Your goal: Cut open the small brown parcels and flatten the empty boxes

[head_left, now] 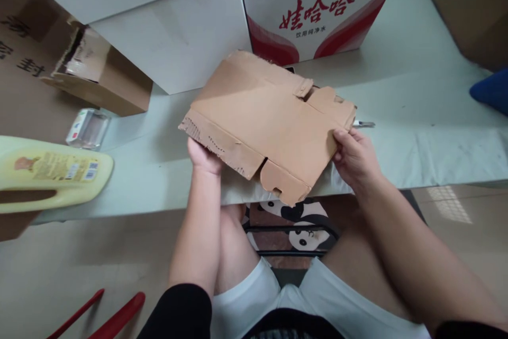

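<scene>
A flattened brown cardboard box [257, 106] is held tilted above the table by both hands. Its left edge is torn and shows corrugation, and slotted flaps stick out at the near and right sides. My left hand [203, 156] holds it from beneath at the torn edge, with the fingers hidden under the board. At the right corner, my right hand [355, 156] pinches the board between thumb and fingers. Just past that hand lies a small metal tool [364, 124], partly covered, its kind unclear. A dark object [290, 70] peeks out behind the cardboard's far edge.
A pale green cloth covers the table [405, 101]. White cartons [178, 37] and a red-and-white water carton [317, 16] stand at the back. On the left are an open brown box [119, 74], a clear plastic container [89, 128] and a yellow jug [55, 172]. Something blue [492, 90] sits far right.
</scene>
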Available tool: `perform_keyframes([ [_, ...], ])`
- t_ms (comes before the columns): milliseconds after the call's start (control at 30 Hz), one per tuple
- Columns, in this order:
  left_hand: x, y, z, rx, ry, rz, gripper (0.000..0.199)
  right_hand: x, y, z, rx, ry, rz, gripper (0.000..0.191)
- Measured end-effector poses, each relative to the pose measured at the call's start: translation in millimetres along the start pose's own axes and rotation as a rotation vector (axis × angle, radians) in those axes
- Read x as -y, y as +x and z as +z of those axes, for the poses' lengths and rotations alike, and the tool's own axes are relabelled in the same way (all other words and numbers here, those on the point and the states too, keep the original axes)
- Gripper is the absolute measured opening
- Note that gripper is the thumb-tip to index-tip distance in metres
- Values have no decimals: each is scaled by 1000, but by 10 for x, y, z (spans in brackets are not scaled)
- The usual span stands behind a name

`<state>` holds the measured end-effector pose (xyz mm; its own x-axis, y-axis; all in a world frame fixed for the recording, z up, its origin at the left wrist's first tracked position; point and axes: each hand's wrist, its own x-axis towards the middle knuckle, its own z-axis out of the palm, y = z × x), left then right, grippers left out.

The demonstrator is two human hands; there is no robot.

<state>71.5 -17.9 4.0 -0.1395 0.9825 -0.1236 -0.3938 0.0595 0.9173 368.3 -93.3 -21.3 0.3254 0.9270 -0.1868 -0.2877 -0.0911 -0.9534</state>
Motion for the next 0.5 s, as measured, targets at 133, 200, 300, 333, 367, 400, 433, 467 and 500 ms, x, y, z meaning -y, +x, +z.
perform_keyframes([
  [133,-21,-53,81,38,-111,6,53,1,-26,60,-56,-32,-31,41],
  [200,24,-30,63,-7,-134,-39,39,-18,-29,88,-85,-31,-19,42],
  [300,98,51,5,-42,-188,-130,30,-39,-55,132,-43,-30,47,44],
  [333,110,76,-11,-38,-209,-154,29,-41,-73,148,-21,-35,73,46],
  [367,114,97,-22,-33,-227,-174,27,-41,-97,165,0,-43,98,48],
  [400,110,112,-26,-33,-237,-188,25,-39,-125,184,15,-53,122,50],
  [433,101,120,-25,-42,-241,-191,23,-34,-158,204,27,-64,148,52],
  [467,87,124,-19,-57,-238,-182,21,-28,-195,227,36,-75,174,54],
  [500,71,124,-9,-75,-228,-164,20,-19,-236,252,48,-88,202,54],
])
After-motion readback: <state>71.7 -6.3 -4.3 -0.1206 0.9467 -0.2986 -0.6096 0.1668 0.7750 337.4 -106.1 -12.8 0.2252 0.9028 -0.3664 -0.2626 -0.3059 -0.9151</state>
